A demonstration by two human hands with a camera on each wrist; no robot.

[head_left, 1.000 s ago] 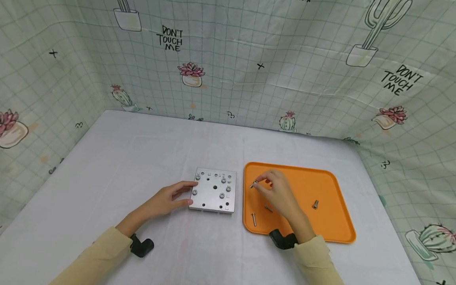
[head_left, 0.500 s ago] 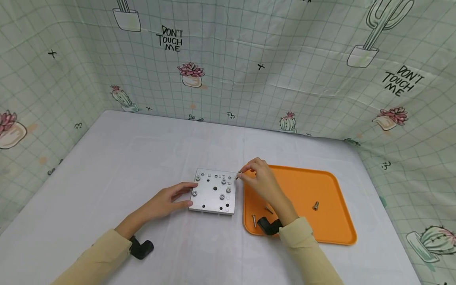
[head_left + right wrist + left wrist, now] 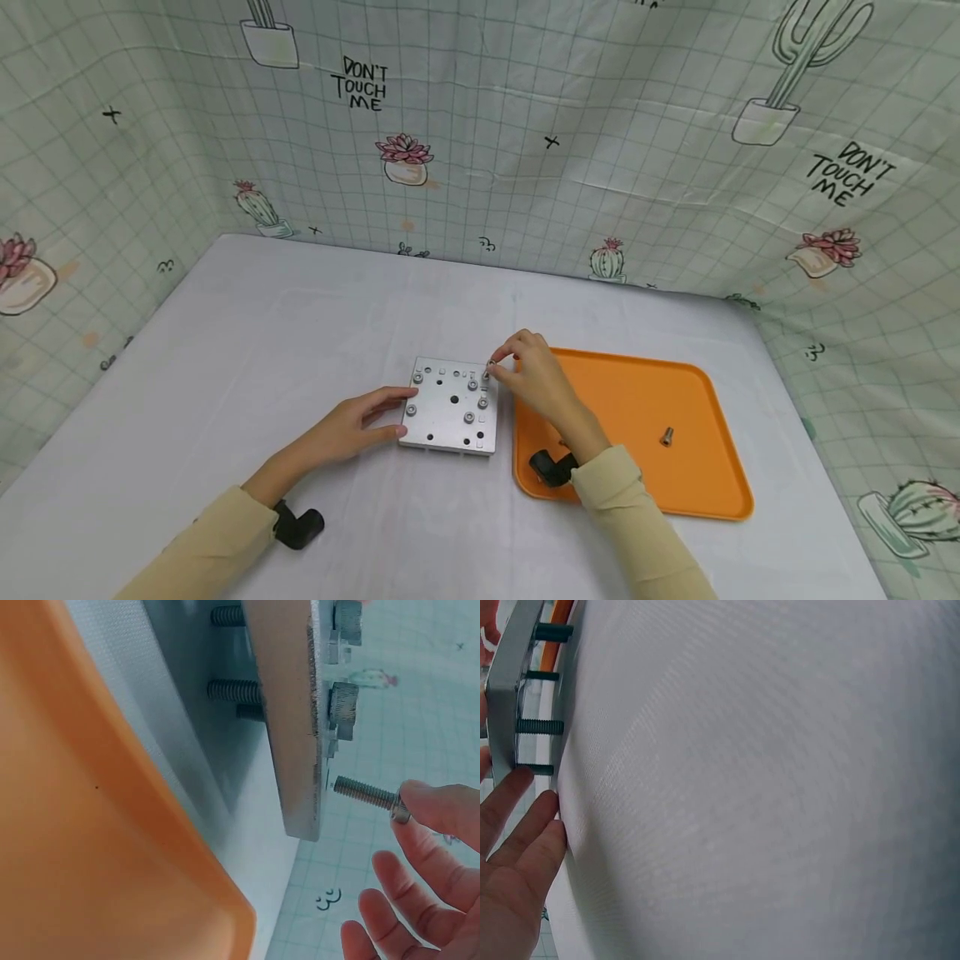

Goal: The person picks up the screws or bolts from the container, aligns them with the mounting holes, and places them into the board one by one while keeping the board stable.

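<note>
A square metal plate point(image 3: 442, 425) with holes, printed marks and several socket head screws in it lies on the table. Screw shanks point(image 3: 541, 726) stick out beneath it in the left wrist view. My left hand point(image 3: 356, 423) rests at the plate's left edge, its thumb and index fingertip touching it, fingers fairly straight. My right hand point(image 3: 542, 382) pinches a socket head screw point(image 3: 367, 793) by its head between thumb and index finger. That screw's threaded end points at the plate's top face near the far right corner, a small gap away; the other fingers curl loosely.
An orange tray point(image 3: 723, 454) stands right of the plate, under my right forearm. One screw point(image 3: 667, 436) lies on its right side; others at its left are mostly hidden by the wrist. A patterned cloth point(image 3: 480, 150) stands behind the white table point(image 3: 322, 308).
My right hand has carried the screw left, from over the tray to the plate's far right corner. The left hand has stayed in place at the plate.
</note>
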